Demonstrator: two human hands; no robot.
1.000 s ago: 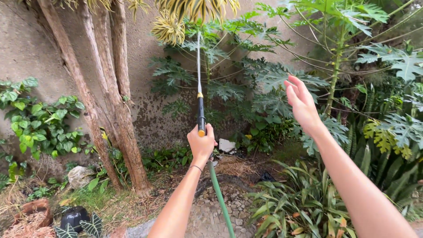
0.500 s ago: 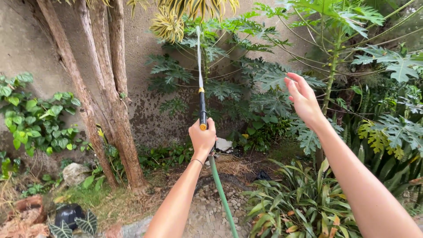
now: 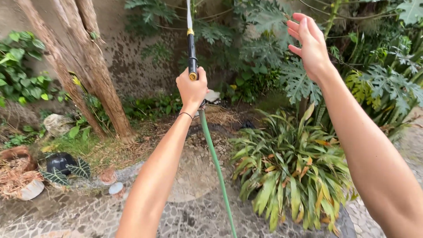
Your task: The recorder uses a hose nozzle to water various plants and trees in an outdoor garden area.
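Note:
My left hand (image 3: 192, 89) grips the black spray nozzle (image 3: 191, 55) of a green garden hose (image 3: 214, 163), held out in front and pointed up. A thin jet of water (image 3: 188, 12) shoots from its tip toward the leafy plants (image 3: 260, 26) by the stained wall. The hose hangs from my fist down to the bottom edge of the view. My right hand (image 3: 311, 43) is raised at the upper right, fingers spread, holding nothing, in front of large lobed leaves.
Tree trunks (image 3: 88, 66) rise at the left against the wall (image 3: 128, 48). A clump of strap-leaved plants (image 3: 291, 172) stands at the right. A black pot (image 3: 59, 162), a clay pot (image 3: 20, 176) and a stone (image 3: 57, 123) sit at the lower left on mosaic paving (image 3: 189, 207).
The view has tilted down, so both hands and the nozzle sit higher in the frame and more paving shows. Both hands hold the same poses.

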